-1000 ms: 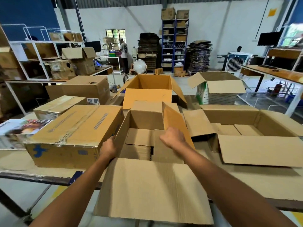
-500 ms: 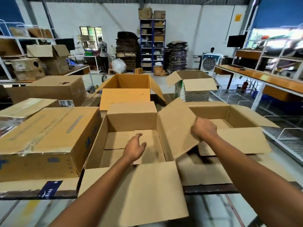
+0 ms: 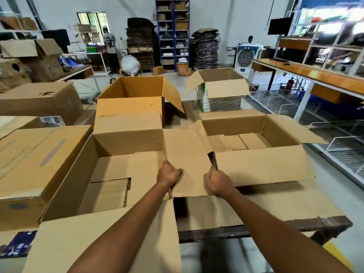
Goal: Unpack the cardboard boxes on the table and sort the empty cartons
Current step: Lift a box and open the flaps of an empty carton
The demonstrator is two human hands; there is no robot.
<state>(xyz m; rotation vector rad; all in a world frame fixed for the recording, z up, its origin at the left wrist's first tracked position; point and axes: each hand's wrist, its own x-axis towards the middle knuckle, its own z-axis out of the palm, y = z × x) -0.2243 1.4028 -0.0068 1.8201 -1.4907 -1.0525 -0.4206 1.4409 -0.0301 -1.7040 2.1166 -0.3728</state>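
Head view: near open carton [image 3: 126, 140] sits at the tabletop's [image 3: 266, 226] front edge, left of centre, all 4 flaps folded out. Both hands are on its right flap [image 3: 187, 152]: left hand [image 3: 169, 175] has fingers curled round the flap's near edge, right hand [image 3: 217, 183] grips the same edge at its right corner, knuckles up. Inside the carton are flat cardboard pieces on the bottom, one corrugated sheet [image 3: 110, 192] at near left; exact count cannot be told. Open cartons total 4: this one, a second [image 3: 232, 125] touching it on the right under the held flap, with about 2 flat cardboard pieces [image 3: 226, 142] on its floor; a third, yellower one [image 3: 134, 89] just behind, interior hidden; a fourth with green-and-white printed sides [image 3: 224, 102] farther back right, contents not visible. Closed boxes at left number 3: a taped one [image 3: 39, 154] touching the near carton, a small labelled one [image 3: 51, 120] behind it, a big one [image 3: 39, 101] behind that. Background: 2 stacks of flattened cardboard [image 3: 139, 36], blue shelving [image 3: 173, 32], a standing fan [image 3: 130, 65], an air cooler [image 3: 246, 56], 2 people.
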